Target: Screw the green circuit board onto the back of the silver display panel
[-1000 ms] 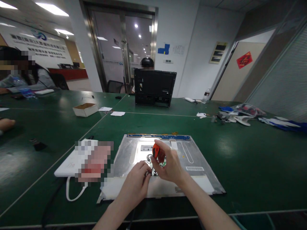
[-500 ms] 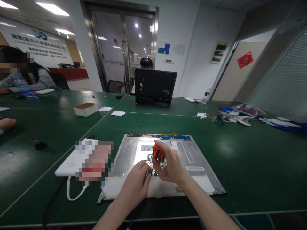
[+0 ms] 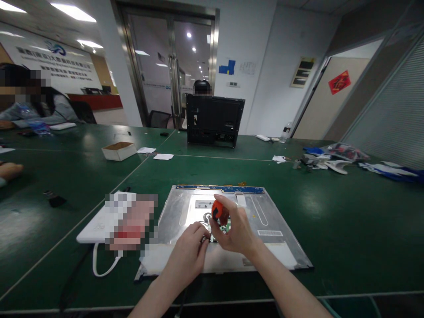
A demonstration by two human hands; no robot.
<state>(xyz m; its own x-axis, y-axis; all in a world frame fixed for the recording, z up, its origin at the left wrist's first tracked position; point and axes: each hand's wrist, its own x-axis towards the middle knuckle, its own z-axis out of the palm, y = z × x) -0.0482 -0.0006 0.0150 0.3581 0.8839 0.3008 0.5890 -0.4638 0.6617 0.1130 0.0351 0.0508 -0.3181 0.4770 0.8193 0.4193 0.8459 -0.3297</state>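
Note:
In front of me a silver display panel (image 3: 268, 245) lies flat on the green table, with a blue circuit strip (image 3: 212, 189) along its far edge. My right hand (image 3: 236, 227) grips the orange-and-black handle of a screwdriver (image 3: 217, 209), held upright over a small green circuit board (image 3: 227, 226) at the panel's middle. My left hand (image 3: 190, 245) rests on the panel beside the board, its fingers pinched at the board's near left side. Whatever is between those fingertips is hidden; thin dark wires run close by.
Left of the panel lies a white device (image 3: 96, 225) with a white cable. A black monitor (image 3: 215, 119) stands across the table before a seated person. An open box (image 3: 119, 152) sits far left; another person's hand (image 3: 10, 170) is at the left edge. Assorted parts (image 3: 318, 160) lie far right.
The screwdriver handle has turned a little in my right hand, showing more orange and less black. My left hand stays in place.

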